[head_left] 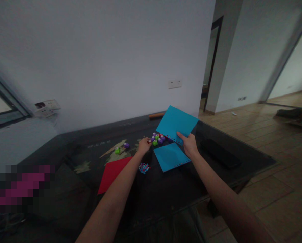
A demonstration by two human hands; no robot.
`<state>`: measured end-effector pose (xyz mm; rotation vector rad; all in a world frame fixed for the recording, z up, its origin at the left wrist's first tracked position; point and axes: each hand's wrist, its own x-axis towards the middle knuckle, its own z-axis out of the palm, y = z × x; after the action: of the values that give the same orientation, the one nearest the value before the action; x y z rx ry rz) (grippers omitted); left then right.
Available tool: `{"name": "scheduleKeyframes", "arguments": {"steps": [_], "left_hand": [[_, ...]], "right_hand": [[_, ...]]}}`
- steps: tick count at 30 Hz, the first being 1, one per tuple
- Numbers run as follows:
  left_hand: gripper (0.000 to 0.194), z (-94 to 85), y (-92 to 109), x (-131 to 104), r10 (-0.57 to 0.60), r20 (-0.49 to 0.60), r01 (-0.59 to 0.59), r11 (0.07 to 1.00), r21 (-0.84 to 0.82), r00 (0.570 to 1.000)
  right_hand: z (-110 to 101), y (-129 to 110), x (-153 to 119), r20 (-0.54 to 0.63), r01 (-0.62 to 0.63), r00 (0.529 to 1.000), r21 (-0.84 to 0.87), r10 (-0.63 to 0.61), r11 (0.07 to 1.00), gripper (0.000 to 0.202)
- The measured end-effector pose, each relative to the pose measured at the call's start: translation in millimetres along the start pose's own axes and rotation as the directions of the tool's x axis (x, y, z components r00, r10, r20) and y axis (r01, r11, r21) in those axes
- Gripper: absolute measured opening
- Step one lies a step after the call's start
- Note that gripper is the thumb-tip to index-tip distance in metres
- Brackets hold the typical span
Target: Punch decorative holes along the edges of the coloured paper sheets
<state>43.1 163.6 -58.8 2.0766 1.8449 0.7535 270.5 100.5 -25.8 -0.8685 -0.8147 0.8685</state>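
My right hand grips a blue sheet of paper by its lower right edge, thumb on top, with the sheet raised and tilted above the table. Small holes run along that sheet's lower edge. My left hand is closed on a small red craft punch, mostly hidden by the fingers. Right beside it is a cluster of purple, green and red craft punches, each with a white eye-like button. A second blue sheet lies flat below, with holes along its near edge. Between my forearms sits a pile of small paper cutouts.
A red sheet lies partly under my left forearm. A green punch and a purple punch stand apart at left. A long black object lies on the dark table at right; a brown roll is near the wall.
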Motion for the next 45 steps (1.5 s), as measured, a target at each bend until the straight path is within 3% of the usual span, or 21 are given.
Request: {"name": "scheduleKeyframes", "arguments": {"steps": [13, 23, 28, 35, 38, 40, 42, 45], "left_hand": [[0.020, 8.0, -0.7, 20.1, -0.071, 0.020, 0.067, 0.987, 0.149, 0.997], [0.021, 13.4, -1.7, 31.5, -0.104, -0.023, 0.107, 0.986, 0.131, 0.994], [0.032, 12.4, -3.2, 30.6, -0.119, -0.043, 0.122, 0.990, 0.068, 0.992], [0.040, -0.9, -2.5, 9.6, -0.105, -0.140, 0.098, 0.994, -0.054, 0.985], [0.032, -16.2, 1.1, -9.8, -0.022, -0.223, -0.028, 0.975, -0.219, 0.975], [0.031, -27.7, 6.0, -23.5, 0.021, -0.197, -0.103, 0.904, -0.415, 0.980], [0.041, -38.0, 12.0, -36.8, 0.037, -0.114, -0.098, 0.799, -0.593, 0.993], [0.045, -48.1, 19.2, -56.3, 0.038, -0.055, -0.065, 0.729, -0.682, 0.998]], "right_hand": [[0.1, -2.6, -1.8, 0.009, 0.022, 1.000, -0.020, -0.022, 1.000, 0.034], [-0.3, -4.6, -0.7, -0.012, 0.021, 1.000, 0.014, -0.020, 1.000, 0.038], [-0.8, -1.3, 0.3, -0.002, 0.019, 1.000, 0.018, -0.019, 1.000, 0.038], [-3.5, 2.4, -1.2, 0.075, -0.058, 0.995, -0.043, 0.061, 0.997, 0.038], [-3.4, 3.5, -3.7, 0.155, -0.115, 0.980, -0.084, 0.127, 0.990, 0.041], [-2.2, 4.3, -6.1, 0.216, -0.135, 0.963, -0.136, 0.163, 0.981, 0.042], [-0.2, 4.8, -9.3, 0.277, -0.142, 0.941, -0.191, 0.192, 0.971, 0.043], [3.7, 3.7, -14.7, 0.337, -0.135, 0.914, -0.274, 0.226, 0.952, 0.044]]}}
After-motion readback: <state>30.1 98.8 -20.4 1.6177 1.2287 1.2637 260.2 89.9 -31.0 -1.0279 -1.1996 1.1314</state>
